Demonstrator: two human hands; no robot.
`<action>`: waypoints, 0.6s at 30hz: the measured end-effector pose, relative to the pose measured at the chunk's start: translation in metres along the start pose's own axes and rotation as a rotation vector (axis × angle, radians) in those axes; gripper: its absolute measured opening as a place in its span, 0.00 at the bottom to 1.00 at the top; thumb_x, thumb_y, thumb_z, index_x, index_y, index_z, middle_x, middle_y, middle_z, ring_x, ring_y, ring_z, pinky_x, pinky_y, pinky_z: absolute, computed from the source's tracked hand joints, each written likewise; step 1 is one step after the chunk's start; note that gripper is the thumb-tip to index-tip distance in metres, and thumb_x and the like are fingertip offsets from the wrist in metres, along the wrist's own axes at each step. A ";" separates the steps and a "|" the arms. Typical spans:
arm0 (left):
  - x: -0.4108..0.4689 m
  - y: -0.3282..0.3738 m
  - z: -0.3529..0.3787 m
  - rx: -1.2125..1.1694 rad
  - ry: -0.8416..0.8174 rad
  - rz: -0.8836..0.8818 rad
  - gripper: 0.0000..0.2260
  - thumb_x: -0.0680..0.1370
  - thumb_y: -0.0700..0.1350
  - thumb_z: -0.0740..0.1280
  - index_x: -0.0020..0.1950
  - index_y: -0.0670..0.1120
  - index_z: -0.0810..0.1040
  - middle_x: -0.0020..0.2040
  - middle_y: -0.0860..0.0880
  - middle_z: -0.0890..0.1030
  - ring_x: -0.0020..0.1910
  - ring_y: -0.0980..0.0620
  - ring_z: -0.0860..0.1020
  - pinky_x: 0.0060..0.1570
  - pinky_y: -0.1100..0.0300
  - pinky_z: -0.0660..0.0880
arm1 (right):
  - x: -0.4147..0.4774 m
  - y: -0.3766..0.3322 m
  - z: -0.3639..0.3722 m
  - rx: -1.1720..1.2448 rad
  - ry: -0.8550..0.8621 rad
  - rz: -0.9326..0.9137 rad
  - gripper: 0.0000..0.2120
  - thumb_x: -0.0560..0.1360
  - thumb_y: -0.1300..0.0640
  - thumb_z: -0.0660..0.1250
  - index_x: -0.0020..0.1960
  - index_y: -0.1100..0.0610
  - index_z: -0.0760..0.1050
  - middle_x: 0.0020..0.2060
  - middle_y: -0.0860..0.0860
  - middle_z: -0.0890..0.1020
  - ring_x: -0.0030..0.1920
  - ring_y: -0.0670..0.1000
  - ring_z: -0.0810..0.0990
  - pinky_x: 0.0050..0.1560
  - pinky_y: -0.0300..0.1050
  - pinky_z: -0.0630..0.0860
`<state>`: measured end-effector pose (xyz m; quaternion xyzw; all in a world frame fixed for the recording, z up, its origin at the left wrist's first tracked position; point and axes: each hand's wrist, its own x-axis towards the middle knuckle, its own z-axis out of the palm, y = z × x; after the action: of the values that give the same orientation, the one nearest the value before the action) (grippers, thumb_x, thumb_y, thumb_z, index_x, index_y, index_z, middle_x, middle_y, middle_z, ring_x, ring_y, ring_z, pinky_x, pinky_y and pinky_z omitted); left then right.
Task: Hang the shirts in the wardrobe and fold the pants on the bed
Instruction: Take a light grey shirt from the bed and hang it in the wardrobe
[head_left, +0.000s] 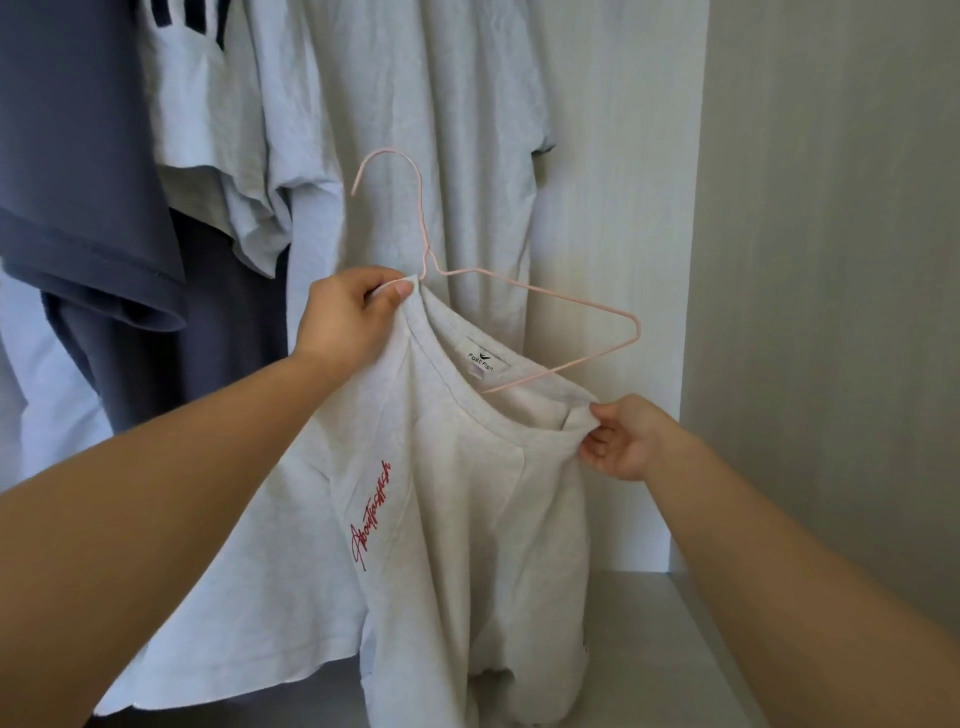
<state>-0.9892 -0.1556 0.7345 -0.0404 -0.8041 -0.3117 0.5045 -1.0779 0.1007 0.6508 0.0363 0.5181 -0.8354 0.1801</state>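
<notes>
Both hands on 1 garment, in front of an open wardrobe.

Left hand: thumb and curled fingers pinched tight on the collar of a cream-white cotton T-shirt with red script lettering on the chest. The pinch sits right at the foot of the stem of a thin pink wire hanger. I cannot tell whether the wire itself is inside the pinch.

Right hand: thumb and fingers closed on the opposite side of the same collar, lower than the left grip and well apart from it, so the neck opening is stretched between the 2 grips.

Hanger: hook rises above the left grip, open end to the left, and is caught on nothing. 1 arm of the triangle juts out bare above and to the right of the neck opening; its bottom bar enters the opening above the right grip, near the white neck label. The other arm is hidden under cloth.

Shirt body hangs down from both grips toward the pale wardrobe shelf.

Behind the left grip hangs a light grey T-shirt; further left hang a white shirt with dark stripes and a blue-grey shirt. The beige wardrobe side wall is beyond the right grip.
</notes>
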 end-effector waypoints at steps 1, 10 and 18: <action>-0.001 -0.002 -0.001 0.008 -0.005 0.021 0.08 0.78 0.49 0.65 0.51 0.48 0.83 0.42 0.57 0.79 0.45 0.59 0.76 0.45 0.72 0.68 | 0.000 -0.002 0.000 0.007 -0.005 0.000 0.07 0.79 0.62 0.57 0.45 0.61 0.72 0.39 0.53 0.77 0.39 0.51 0.75 0.40 0.44 0.73; -0.011 -0.010 -0.002 0.159 -0.084 0.187 0.08 0.78 0.47 0.67 0.52 0.48 0.84 0.39 0.55 0.78 0.42 0.55 0.76 0.39 0.74 0.66 | 0.014 -0.035 -0.019 -0.082 0.230 -0.231 0.04 0.75 0.63 0.62 0.45 0.59 0.75 0.33 0.51 0.73 0.30 0.46 0.69 0.18 0.30 0.65; -0.012 0.000 0.007 0.461 0.011 0.455 0.10 0.79 0.47 0.65 0.56 0.46 0.82 0.46 0.48 0.82 0.40 0.42 0.80 0.37 0.59 0.66 | 0.034 -0.046 -0.037 -0.485 0.450 -0.412 0.11 0.74 0.61 0.64 0.35 0.54 0.67 0.33 0.52 0.71 0.31 0.49 0.70 0.38 0.44 0.72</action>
<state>-0.9890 -0.1486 0.7221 -0.1021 -0.8211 -0.0009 0.5616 -1.1300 0.1430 0.6647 0.0701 0.7234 -0.6786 -0.1063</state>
